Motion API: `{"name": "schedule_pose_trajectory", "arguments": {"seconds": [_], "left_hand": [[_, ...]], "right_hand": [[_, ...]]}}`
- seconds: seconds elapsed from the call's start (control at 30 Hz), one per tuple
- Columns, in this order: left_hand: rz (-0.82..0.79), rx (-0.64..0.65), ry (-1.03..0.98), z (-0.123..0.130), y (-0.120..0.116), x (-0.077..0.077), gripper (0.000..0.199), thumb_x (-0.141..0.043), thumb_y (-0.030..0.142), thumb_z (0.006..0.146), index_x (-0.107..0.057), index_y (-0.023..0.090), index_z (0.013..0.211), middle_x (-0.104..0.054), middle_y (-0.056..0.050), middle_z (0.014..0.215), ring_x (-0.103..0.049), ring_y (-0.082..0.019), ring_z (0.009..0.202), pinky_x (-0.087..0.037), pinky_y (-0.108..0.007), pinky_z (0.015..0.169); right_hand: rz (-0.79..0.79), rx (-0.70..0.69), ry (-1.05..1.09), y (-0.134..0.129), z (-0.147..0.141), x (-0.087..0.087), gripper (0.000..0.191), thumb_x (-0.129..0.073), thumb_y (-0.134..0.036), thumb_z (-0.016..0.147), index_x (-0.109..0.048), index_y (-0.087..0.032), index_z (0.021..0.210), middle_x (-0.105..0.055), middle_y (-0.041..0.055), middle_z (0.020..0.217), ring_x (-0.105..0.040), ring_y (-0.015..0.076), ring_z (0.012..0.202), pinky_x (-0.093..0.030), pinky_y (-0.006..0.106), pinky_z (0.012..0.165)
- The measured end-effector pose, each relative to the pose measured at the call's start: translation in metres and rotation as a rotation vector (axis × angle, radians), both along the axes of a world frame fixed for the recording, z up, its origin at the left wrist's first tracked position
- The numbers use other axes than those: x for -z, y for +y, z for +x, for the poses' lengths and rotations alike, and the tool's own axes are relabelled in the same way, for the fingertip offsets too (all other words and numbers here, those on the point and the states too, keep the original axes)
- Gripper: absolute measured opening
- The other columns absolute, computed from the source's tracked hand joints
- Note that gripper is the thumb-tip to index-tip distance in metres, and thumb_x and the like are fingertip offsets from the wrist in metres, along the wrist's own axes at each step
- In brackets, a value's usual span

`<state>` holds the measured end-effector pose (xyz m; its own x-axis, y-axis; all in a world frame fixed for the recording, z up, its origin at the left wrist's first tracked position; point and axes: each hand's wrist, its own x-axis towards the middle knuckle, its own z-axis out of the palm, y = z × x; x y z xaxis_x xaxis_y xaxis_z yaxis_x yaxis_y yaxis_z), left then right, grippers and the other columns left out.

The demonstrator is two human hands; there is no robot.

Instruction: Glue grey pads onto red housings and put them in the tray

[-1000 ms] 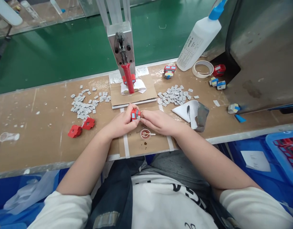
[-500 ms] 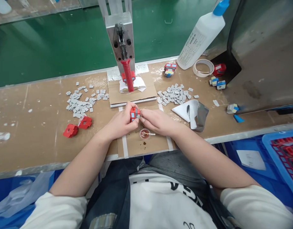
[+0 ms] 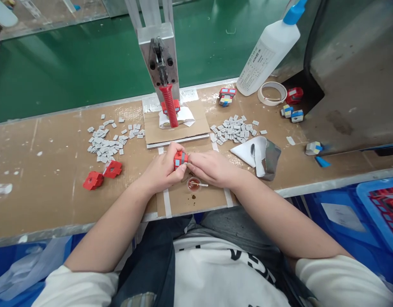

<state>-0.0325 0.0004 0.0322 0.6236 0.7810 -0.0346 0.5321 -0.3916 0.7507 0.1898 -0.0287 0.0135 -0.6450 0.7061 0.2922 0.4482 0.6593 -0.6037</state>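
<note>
A small red toy piece with light blue windows (image 3: 180, 159) is gripped between the thumb and fingers of my left hand (image 3: 162, 170). Against its right side, my right hand (image 3: 212, 169) has its fingers pressed together; whatever they pinch is hidden. Just below the hands lies a small clear dish of reddish liquid (image 3: 193, 184) with a thin white stick (image 3: 202, 185) across its rim. Two red pieces (image 3: 93, 181) rest to the left, near a scatter of small grey tiles (image 3: 106, 146). More grey tiles (image 3: 233, 129) lie to the right.
Behind my hands stands a press with a red handle (image 3: 169, 105) over a cardboard pad (image 3: 151, 133). At the right are a white bottle (image 3: 268, 51), a tape roll (image 3: 272, 94), a folded cloth (image 3: 267, 157) and several toy pieces (image 3: 227, 96).
The camera view has shifted slightly. My left hand still holds the red piece, now turned slightly, with my right hand against it.
</note>
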Motion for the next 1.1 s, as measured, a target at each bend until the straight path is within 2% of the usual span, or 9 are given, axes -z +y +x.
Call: {"name": "schedule_pose_trajectory", "arguments": {"seconds": [0.17,0.47,0.57,0.7,0.87,0.93,1.03,1.1], "left_hand": [[0.021,0.016,0.018,-0.002,-0.001,-0.003,0.030,-0.051,0.044,0.086,-0.042,0.025,0.107,-0.059,0.000,0.084,-0.055,-0.021,0.067,-0.041,-0.034,0.064],[0.124,-0.059,0.076,0.002,-0.006,0.003,0.032,-0.050,0.048,0.085,-0.044,0.025,0.108,-0.058,0.001,0.079,-0.052,-0.021,0.060,-0.035,-0.033,0.059],[0.081,-0.071,0.062,0.002,-0.003,0.003,0.031,-0.051,0.047,0.087,-0.044,0.025,0.107,-0.057,0.001,0.078,-0.053,-0.021,0.063,-0.037,-0.033,0.061],[0.001,-0.046,-0.043,0.002,0.001,0.003,0.027,-0.046,0.044,0.090,-0.045,0.024,0.108,-0.061,-0.002,0.091,-0.057,-0.022,0.076,-0.044,-0.036,0.070],[-0.046,-0.023,-0.077,0.001,0.003,0.004,0.030,-0.055,0.040,0.084,-0.046,0.024,0.108,-0.059,-0.001,0.091,-0.054,-0.020,0.077,-0.041,-0.035,0.071],[-0.152,-0.057,-0.180,0.002,0.005,0.004,0.035,-0.060,0.039,0.081,-0.045,0.025,0.109,-0.057,0.001,0.088,-0.051,-0.018,0.073,-0.040,-0.033,0.067],[-0.523,-0.107,-0.455,0.003,0.008,0.001,0.041,-0.062,0.042,0.075,-0.040,0.028,0.107,-0.053,0.005,0.078,-0.035,-0.012,0.055,-0.028,-0.026,0.053],[-0.754,-0.101,-0.604,0.003,0.011,-0.004,0.044,-0.063,0.045,0.072,-0.037,0.029,0.104,-0.050,0.006,0.073,-0.022,-0.009,0.049,-0.017,-0.023,0.050]], "right_hand": [[0.021,0.011,-0.021,-0.002,-0.001,0.000,0.022,-0.036,-0.027,0.111,-0.049,-0.023,0.093,-0.059,0.0020,0.080,-0.050,0.0177,0.069,-0.030,0.028,0.065],[-0.035,0.041,0.036,-0.005,-0.006,0.005,0.021,-0.036,-0.023,0.107,-0.040,-0.024,0.087,-0.055,0.0007,0.076,-0.044,0.0172,0.065,-0.029,0.029,0.064],[-0.078,0.065,0.025,-0.003,-0.006,0.003,0.021,-0.035,-0.024,0.107,-0.041,-0.024,0.087,-0.056,0.0012,0.077,-0.044,0.0176,0.065,-0.029,0.029,0.065],[-0.107,0.098,0.039,0.000,-0.006,-0.003,0.026,-0.034,-0.030,0.109,-0.046,-0.023,0.087,-0.059,0.0020,0.077,-0.048,0.0180,0.068,-0.030,0.030,0.067],[-0.096,0.102,-0.009,0.001,-0.006,-0.005,0.026,-0.036,-0.032,0.109,-0.050,-0.022,0.089,-0.063,0.0032,0.079,-0.052,0.0187,0.071,-0.028,0.031,0.067],[-0.076,0.142,-0.002,-0.001,-0.002,-0.007,0.027,-0.038,-0.033,0.108,-0.051,-0.022,0.088,-0.064,0.0034,0.080,-0.053,0.0184,0.071,-0.028,0.031,0.067],[-0.029,0.186,0.023,-0.009,0.009,-0.013,0.031,-0.042,-0.039,0.107,-0.052,-0.022,0.084,-0.062,0.0029,0.077,-0.053,0.0177,0.070,-0.028,0.031,0.067],[0.024,0.147,-0.003,-0.020,0.017,-0.017,0.035,-0.047,-0.043,0.106,-0.051,-0.022,0.078,-0.059,0.0020,0.073,-0.051,0.0169,0.067,-0.027,0.031,0.065]]}}
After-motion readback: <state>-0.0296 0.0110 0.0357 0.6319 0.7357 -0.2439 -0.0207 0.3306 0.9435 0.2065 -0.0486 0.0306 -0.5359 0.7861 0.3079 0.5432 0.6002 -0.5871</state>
